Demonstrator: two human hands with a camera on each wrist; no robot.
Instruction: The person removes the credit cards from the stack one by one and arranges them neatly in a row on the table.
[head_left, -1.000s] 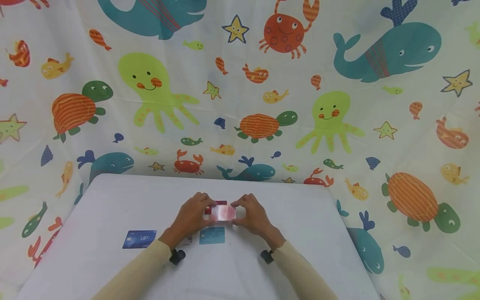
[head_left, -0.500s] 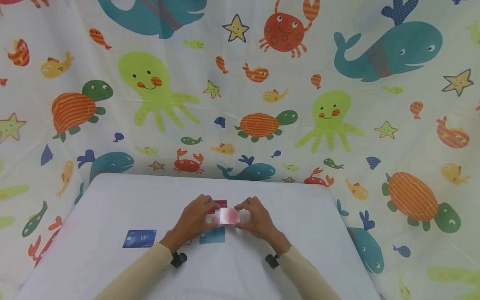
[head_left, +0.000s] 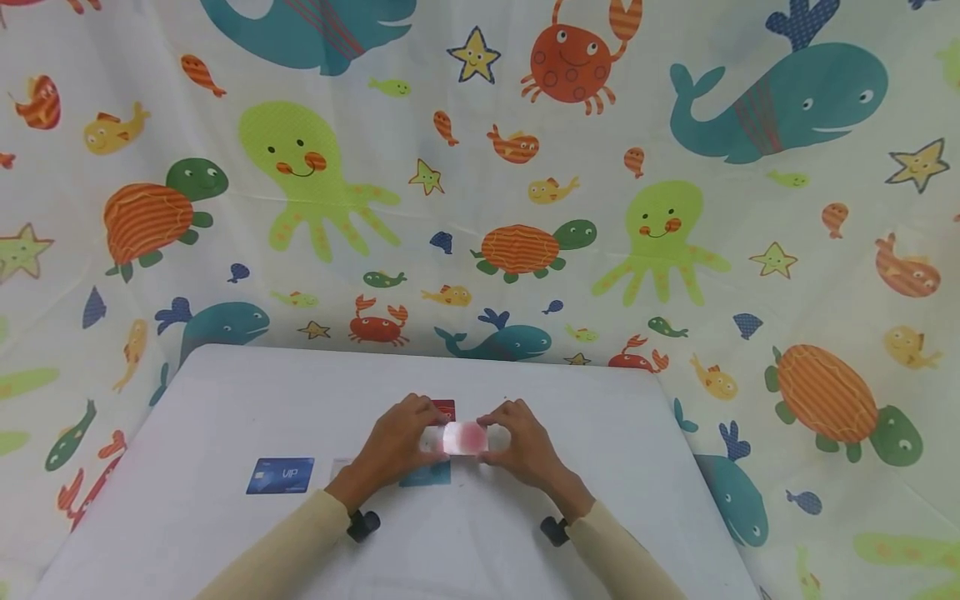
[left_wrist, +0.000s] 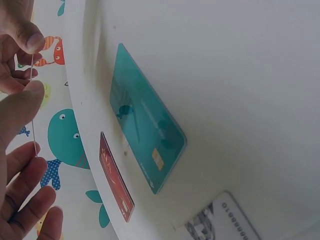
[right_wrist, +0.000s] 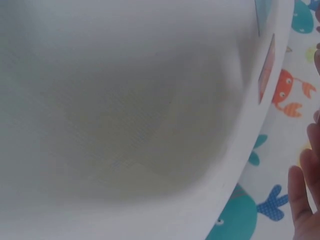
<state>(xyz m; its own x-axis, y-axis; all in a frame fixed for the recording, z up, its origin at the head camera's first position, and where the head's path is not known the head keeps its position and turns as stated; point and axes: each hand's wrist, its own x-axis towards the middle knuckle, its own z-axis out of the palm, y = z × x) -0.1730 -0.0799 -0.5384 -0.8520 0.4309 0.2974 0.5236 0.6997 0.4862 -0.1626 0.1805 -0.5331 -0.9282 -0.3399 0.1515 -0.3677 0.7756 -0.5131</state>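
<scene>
A thin, glossy pinkish-white card is held above the table between both hands, glare covering its face. My left hand pinches its left end with thumb and fingers, while my right hand pinches the right end. Seen from the left wrist, the card shows only as a thin edge. Below and beyond the hands lies a red card, partly covered. Nearer to me is a teal card, fully visible in the left wrist view. A white card with printed digits lies partly behind the left wrist.
To the left, a blue VIP card lies flat on the white table. Behind the table's far edge hangs a curtain printed with sea animals. A small dark camera sits on each wrist.
Both hands have moved slightly right and toward me, carrying the pinkish-white card with them. The cards on the table have stayed in place.
</scene>
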